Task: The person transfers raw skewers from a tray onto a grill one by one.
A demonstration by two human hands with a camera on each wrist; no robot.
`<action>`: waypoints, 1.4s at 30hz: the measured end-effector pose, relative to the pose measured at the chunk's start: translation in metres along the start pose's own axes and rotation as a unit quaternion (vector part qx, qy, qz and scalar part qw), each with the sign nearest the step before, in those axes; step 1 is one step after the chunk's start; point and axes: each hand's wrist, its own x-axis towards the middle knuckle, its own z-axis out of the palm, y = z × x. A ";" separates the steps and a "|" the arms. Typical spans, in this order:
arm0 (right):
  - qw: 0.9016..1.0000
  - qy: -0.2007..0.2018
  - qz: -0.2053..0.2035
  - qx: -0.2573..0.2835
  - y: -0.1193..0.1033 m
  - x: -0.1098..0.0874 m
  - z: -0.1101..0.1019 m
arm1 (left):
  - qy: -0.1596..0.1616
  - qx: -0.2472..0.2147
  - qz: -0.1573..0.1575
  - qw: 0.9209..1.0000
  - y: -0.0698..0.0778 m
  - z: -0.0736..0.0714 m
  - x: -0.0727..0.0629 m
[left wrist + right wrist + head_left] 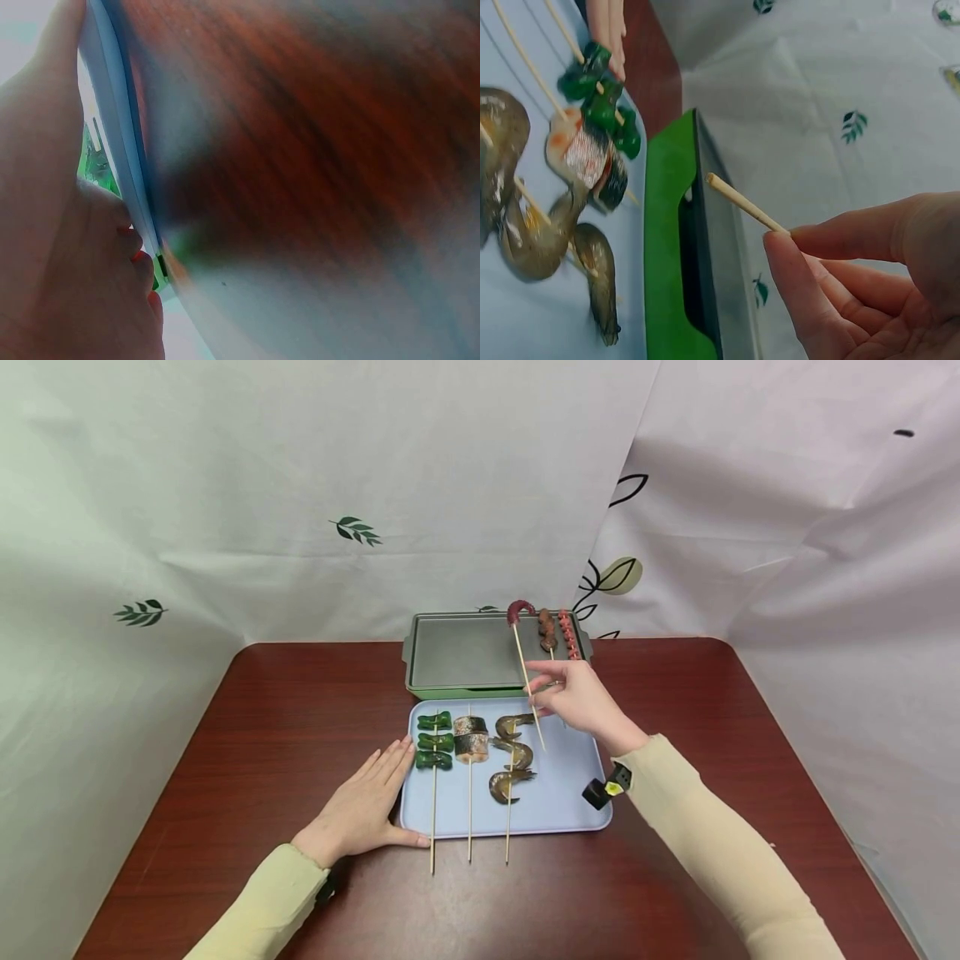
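Note:
My right hand (581,697) pinches the wooden stick of a skewer (519,647) between thumb and forefinger. A dark red, curled piece (518,610) that looks like an octopus tentacle tops it, raised over the grill plate (465,652). In the right wrist view the stick's bare end (742,201) juts out past the fingertips. On the pale blue tray (566,793) lie skewers of green pepper (435,742), fish chunks (471,747) and shrimp (513,783). With straight fingers, my left hand (367,802) rests along the tray's left edge, its thumb by the front corner.
A brown meat skewer (547,631) and a red beaded-looking skewer (567,635) lie on the plate's right side. The plate's green base (667,255) stands just behind the tray. Stick ends overhang the tray's front rim onto the brown table (300,710). White cloth (450,485) hangs behind.

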 end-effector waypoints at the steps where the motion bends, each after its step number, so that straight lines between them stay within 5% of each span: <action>1: 1.000 0.001 0.004 -0.001 0.002 0.004 0.000 | 0.001 0.000 0.001 1.000 0.000 0.000 0.000; 12: 0.997 -0.007 0.078 -0.005 0.016 0.040 -0.002 | 0.002 -0.002 0.003 1.000 0.000 0.000 0.000; 22: 0.994 0.001 0.104 -0.040 0.017 0.049 -0.002 | -0.002 -0.004 0.001 1.000 0.001 -0.001 0.001; 31: 0.993 0.002 0.096 -0.066 0.017 0.046 -0.003 | 0.007 -0.006 0.005 1.000 0.000 0.000 0.001; 42: 0.993 0.041 0.030 -0.106 -0.003 0.016 -0.011 | 0.004 -0.007 0.002 1.000 0.000 0.000 0.000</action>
